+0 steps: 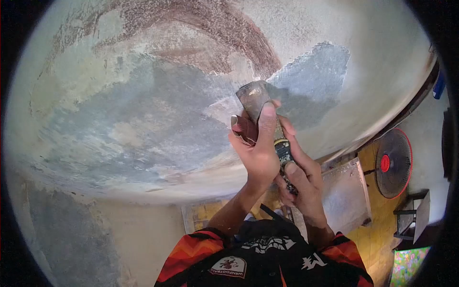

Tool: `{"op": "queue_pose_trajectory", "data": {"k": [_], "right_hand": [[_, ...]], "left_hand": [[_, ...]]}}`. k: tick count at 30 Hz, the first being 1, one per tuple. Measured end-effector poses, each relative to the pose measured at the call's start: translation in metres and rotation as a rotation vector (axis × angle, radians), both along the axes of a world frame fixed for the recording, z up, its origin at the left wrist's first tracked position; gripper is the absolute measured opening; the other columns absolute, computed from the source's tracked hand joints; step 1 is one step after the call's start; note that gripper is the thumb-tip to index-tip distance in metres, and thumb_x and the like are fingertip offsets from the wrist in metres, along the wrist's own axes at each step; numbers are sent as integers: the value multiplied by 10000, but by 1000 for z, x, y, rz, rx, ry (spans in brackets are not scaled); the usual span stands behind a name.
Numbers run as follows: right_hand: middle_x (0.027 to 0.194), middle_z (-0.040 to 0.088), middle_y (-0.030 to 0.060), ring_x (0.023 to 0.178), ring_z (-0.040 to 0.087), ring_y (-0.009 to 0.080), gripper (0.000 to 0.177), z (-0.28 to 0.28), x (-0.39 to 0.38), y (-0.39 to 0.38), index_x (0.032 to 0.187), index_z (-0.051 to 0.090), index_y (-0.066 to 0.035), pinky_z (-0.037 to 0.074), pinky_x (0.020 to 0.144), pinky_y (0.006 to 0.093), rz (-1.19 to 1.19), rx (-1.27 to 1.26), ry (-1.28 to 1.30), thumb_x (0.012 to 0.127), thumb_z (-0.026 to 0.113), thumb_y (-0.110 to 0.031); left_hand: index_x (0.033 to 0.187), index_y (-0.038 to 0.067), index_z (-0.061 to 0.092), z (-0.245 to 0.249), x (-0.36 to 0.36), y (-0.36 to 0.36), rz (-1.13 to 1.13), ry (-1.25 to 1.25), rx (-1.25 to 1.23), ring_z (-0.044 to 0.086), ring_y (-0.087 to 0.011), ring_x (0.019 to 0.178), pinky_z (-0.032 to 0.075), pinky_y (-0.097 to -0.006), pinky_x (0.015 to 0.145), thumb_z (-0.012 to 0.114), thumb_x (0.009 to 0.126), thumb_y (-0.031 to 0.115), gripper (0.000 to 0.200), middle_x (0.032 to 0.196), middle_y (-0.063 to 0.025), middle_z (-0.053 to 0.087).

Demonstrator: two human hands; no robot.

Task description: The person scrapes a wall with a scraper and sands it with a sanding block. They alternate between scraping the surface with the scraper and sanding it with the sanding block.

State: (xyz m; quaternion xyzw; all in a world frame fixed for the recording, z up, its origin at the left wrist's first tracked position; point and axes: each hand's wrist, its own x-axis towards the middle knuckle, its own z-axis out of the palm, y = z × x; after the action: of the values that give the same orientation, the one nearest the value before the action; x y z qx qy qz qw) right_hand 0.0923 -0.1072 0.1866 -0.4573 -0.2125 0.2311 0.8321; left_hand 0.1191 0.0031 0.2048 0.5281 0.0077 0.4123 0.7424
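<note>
Both my hands grip one metal scraper (253, 98), whose wide flat blade lies against a worn painted wall (143, 119). My left hand (256, 153) wraps the upper part of the tool, its thumb pressed along the back of the blade. Just below, my right hand (302, 184) closes round the dark handle (283, 149). The blade's edge sits at the border of a bare grey patch (315, 67) where paint is gone. A brown-red streak (229, 28) arcs across the wall above the blade.
A red-rimmed fan (393, 163) stands at the right on a yellowish floor. Beside it are a dark stool (413, 217) and a flowered cloth (406, 265). A grey slab (344, 196) leans behind my right wrist. More flaking wall spreads to the left.
</note>
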Motion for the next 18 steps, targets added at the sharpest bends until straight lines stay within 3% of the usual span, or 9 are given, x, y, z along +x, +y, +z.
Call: {"op": "queue_pose_trajectory", "data": {"k": [3,7,9,11,14,16,18], "right_hand": [[802,523,1,523,360,15,560,-3,-5,4,1478,278,27,315,471,166,-55,27,32,970,459,-126],[762,512,-3,514,363,14,598,17,-2,6,1488,250,23,300,451,164,-9,-20,-37,976,464,-200],[678,494,-10,460,358,15,636,15,-4,13,1491,238,21,275,400,178,-80,-25,-64,974,465,-271],[653,485,-16,443,358,15,644,18,2,16,1494,232,18,265,384,182,-87,-15,-88,975,461,-288],[674,483,-22,444,357,12,633,24,2,10,1501,219,9,264,386,180,-12,-39,-53,975,448,-258],[661,478,-22,439,352,16,633,13,-5,6,1503,215,6,267,387,182,-29,-74,-48,976,451,-253],[682,481,-22,458,353,18,627,-1,-3,7,1504,206,7,278,407,180,-33,-81,-71,980,450,-235]], "left_hand": [[937,-45,623,-2,-8,2,1,20,-3,574,-121,572,442,-256,550,583,952,123,173,699,-61,620],[948,-57,633,39,-8,10,-72,-46,33,589,-111,600,457,-257,565,599,942,88,149,753,-49,636],[947,-53,634,5,-4,3,132,-3,50,584,-101,600,455,-264,578,612,938,101,155,760,-62,659],[964,-54,634,0,-6,-1,41,0,-49,583,-107,600,462,-259,605,614,933,88,147,789,-75,675],[1021,-14,610,32,-9,12,-100,71,98,593,-120,688,462,-259,675,589,925,67,127,878,-57,659],[988,-41,616,8,-4,5,84,20,42,582,-114,623,452,-248,613,586,944,94,145,769,-68,653],[970,-47,619,9,-8,3,46,10,31,576,-109,600,443,-243,583,577,958,123,175,694,-63,633]]}}
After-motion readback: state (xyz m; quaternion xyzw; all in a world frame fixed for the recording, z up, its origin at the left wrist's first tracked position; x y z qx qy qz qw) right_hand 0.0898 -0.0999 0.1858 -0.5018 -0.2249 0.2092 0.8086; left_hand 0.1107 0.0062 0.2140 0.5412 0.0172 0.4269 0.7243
